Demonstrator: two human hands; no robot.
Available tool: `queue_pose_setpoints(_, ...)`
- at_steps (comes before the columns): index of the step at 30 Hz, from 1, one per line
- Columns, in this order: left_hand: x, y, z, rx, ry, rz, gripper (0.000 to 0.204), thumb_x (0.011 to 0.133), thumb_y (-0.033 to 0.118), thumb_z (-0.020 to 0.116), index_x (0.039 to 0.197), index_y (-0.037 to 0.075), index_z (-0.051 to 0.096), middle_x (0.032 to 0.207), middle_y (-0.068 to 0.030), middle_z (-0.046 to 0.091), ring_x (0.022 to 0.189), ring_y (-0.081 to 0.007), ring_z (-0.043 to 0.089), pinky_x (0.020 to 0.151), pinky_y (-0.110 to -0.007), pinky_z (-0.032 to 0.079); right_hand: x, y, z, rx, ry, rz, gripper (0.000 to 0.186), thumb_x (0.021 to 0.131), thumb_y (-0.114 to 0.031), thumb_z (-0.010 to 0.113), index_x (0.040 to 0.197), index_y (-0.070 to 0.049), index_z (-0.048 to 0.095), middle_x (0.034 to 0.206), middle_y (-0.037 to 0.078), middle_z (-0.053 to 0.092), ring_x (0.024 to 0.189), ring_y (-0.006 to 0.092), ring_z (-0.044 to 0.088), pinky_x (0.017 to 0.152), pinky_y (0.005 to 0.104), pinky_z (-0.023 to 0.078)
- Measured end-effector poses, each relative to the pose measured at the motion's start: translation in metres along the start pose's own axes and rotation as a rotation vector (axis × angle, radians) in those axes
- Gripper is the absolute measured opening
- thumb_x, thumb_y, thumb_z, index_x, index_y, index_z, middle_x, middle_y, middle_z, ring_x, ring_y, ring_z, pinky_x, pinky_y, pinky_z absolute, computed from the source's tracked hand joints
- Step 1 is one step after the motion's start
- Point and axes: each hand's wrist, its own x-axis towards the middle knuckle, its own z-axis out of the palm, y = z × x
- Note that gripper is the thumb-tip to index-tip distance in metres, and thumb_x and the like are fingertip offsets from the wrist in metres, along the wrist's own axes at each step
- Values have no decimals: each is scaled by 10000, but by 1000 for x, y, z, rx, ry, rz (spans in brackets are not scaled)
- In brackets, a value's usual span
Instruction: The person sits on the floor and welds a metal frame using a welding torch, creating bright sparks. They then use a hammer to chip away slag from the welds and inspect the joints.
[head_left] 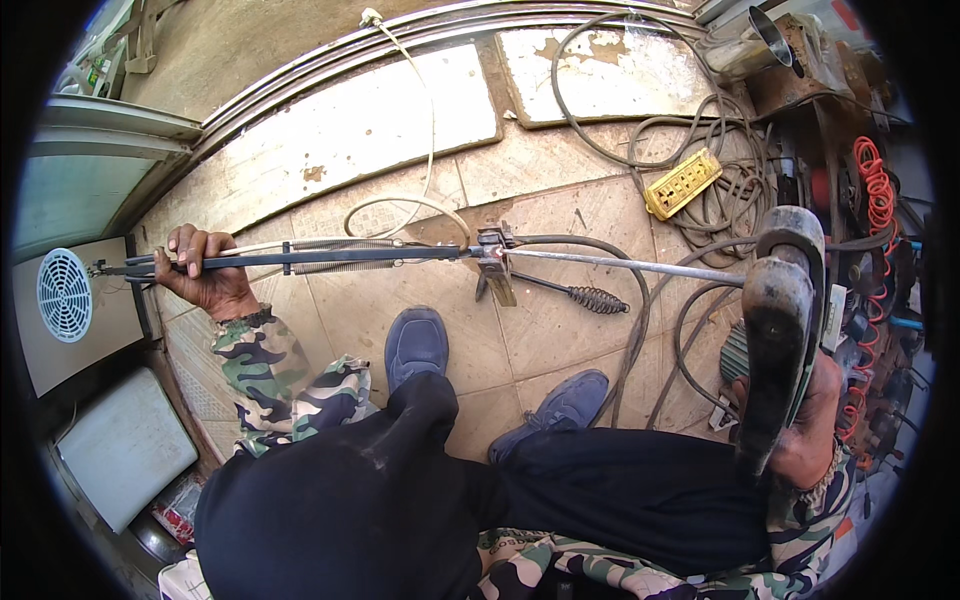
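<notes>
Left hand: you grip the spring arm, which reaches from the floor's middle toward its left edge.
Right hand: partly hidden, wrapped round the black clamp.
Rod: tip at the bracket; your unsteady wrist could slip it.
Cable: near your right shoe; 1 step could snag it.

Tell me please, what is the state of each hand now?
Left hand: closed, holding the long bar.
Right hand: closed, holding the dark tool.
</notes>
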Motion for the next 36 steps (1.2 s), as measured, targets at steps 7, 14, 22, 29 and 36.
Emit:
queue_pose_setpoints(7,-1,-1,1,11,12,17,198,928,158,724,879,111,538,697,39,575,523,-22,555,577,-245,380,0,-4,1,7,5,44,261,793,-36,768,1021,17,653,841,39,632,742,151,563,733,314,478)
queue_pose_setpoints(14,-1,0,1,-1,14,15,200,927,155,724,868,112,537,698,39,571,519,-26,553,571,-244,372,1,-4,0,9,-13,38,262,791,-52,771,1015,16,652,839,35,624,744,149,561,725,306,470)
queue_pose_setpoints(22,0,1,1,5,6,3,196,930,164,720,870,109,541,699,36,582,522,-30,560,590,-254,388,2,-3,-1,7,-17,36,247,788,-47,769,1000,9,654,826,29,620,720,136,556,701,295,461)
queue_pose_setpoints(29,-1,1,-4,-2,-9,-11,194,937,179,713,881,112,540,704,42,580,532,-28,561,607,-257,387,2,-2,1,5,-12,28,241,784,-37,769,991,6,652,809,28,616,703,128,543,673,300,454)
queue_pose_setpoints(36,-1,1,-3,3,-4,-9,211,928,185,726,891,125,527,714,55,572,548,-26,566,611,-260,373,1,-2,5,35,34,10,212,766,-22,780,923,-2,640,724,38,583,620,158,516,610,328,435)
